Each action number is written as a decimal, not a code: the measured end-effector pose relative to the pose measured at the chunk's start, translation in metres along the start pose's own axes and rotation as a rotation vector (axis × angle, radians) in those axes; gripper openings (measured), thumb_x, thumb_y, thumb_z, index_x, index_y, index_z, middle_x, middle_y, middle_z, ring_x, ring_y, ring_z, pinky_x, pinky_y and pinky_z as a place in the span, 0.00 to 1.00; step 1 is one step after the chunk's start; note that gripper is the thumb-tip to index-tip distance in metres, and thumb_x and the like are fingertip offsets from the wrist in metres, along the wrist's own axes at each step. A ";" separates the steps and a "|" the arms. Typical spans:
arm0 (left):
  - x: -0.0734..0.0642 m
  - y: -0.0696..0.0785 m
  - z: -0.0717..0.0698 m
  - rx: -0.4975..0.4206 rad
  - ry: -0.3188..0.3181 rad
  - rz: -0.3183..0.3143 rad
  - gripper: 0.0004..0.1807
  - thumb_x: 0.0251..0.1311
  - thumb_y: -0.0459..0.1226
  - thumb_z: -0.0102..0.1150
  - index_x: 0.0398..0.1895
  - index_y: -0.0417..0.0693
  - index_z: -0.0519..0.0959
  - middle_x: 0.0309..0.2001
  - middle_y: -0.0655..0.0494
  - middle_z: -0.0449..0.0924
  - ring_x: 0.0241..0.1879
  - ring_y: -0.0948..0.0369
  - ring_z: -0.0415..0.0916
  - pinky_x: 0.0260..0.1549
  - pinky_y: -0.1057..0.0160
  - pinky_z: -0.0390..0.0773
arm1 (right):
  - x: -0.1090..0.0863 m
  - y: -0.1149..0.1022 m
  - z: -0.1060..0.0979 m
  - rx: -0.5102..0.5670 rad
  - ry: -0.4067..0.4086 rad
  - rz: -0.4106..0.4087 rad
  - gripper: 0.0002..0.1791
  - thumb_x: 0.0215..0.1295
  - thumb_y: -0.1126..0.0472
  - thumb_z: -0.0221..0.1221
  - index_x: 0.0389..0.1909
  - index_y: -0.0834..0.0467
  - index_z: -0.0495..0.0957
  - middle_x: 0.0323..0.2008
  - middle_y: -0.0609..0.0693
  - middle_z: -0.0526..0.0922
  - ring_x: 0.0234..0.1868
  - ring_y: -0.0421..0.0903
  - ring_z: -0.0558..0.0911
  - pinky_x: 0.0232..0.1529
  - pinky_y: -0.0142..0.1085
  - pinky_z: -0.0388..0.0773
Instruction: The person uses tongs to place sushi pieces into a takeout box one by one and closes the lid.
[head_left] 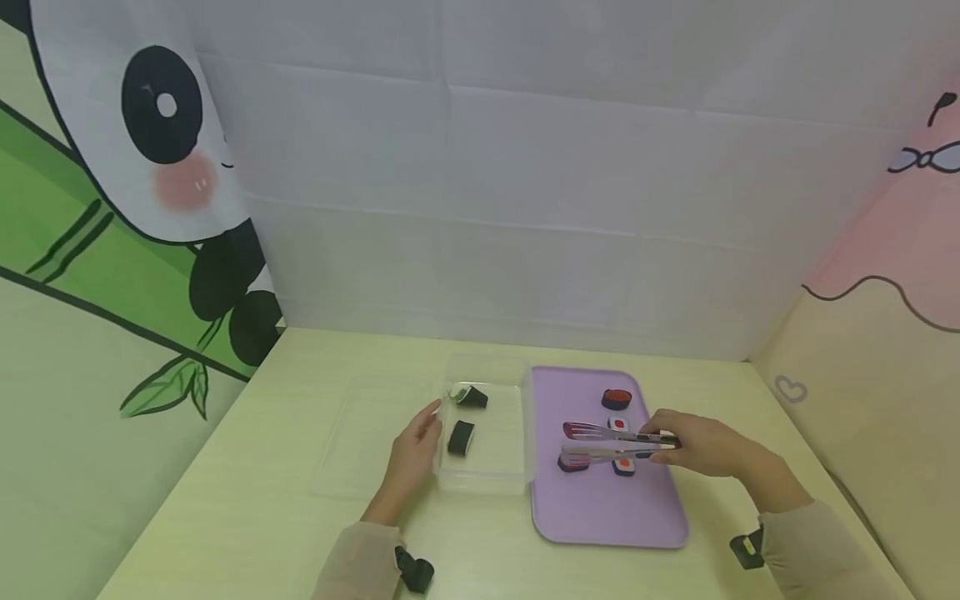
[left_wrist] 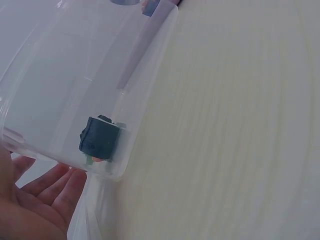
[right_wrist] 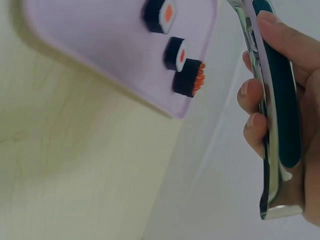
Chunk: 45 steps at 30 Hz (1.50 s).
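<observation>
A: Nearest first. Left hand (head_left: 412,454)?
B: Fingers lie relaxed against the left wall of the box (head_left: 495,446); grip loose, not clamped. Probably a steadying touch.
A: Right hand (head_left: 708,443)?
B: Grip pinching the tongs (head_left: 630,436), whose arms stand spread above the tray (head_left: 600,518). Angled leftward, presumably so the tips reach across it. Whether they touch a roll, cannot tell.
A: The tray itself?
B: On the counter (head_left: 247,517), right beside the box, likely to keep both within reach. Four rolls (head_left: 623,467) on it.
A: In the box?
B: Two dark rolls (head_left: 461,438), toward its left side. Lid (head_left: 345,442) flat, further left, seemingly parked out of the way.
A: Farthest?
B: Pale sheet (head_left: 525,167), upright behind the counter; likely a plain backdrop.
</observation>
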<state>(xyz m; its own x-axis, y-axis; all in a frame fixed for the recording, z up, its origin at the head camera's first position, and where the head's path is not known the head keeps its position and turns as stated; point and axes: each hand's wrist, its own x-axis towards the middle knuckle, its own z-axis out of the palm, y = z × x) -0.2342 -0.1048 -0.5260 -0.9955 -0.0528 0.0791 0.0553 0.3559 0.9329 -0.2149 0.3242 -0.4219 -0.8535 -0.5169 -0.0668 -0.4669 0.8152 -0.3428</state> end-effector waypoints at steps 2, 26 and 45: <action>0.001 0.001 0.002 0.000 0.003 -0.001 0.23 0.75 0.42 0.45 0.70 0.49 0.68 0.61 0.38 0.73 0.57 0.42 0.73 0.53 0.44 0.74 | 0.001 0.006 0.002 0.009 -0.006 -0.017 0.15 0.61 0.50 0.66 0.46 0.50 0.78 0.37 0.38 0.77 0.33 0.38 0.73 0.32 0.37 0.72; 0.001 0.004 0.008 -0.013 0.012 -0.003 0.23 0.75 0.41 0.45 0.70 0.49 0.68 0.61 0.39 0.73 0.59 0.42 0.71 0.56 0.44 0.72 | 0.006 0.001 -0.014 0.008 0.162 -0.074 0.10 0.64 0.58 0.64 0.45 0.51 0.80 0.34 0.35 0.73 0.29 0.35 0.70 0.30 0.33 0.68; -0.004 0.005 0.007 -0.039 -0.007 0.012 0.23 0.74 0.42 0.45 0.69 0.49 0.68 0.61 0.37 0.73 0.56 0.42 0.73 0.53 0.43 0.73 | 0.074 -0.111 0.034 -0.079 0.102 -0.176 0.11 0.62 0.55 0.66 0.44 0.52 0.81 0.33 0.35 0.74 0.27 0.35 0.71 0.27 0.31 0.71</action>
<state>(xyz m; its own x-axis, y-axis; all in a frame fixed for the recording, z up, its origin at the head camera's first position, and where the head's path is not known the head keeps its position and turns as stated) -0.2310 -0.0961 -0.5241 -0.9953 -0.0419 0.0874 0.0695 0.3197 0.9450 -0.2178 0.1866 -0.4207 -0.7744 -0.6271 0.0844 -0.6240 0.7347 -0.2661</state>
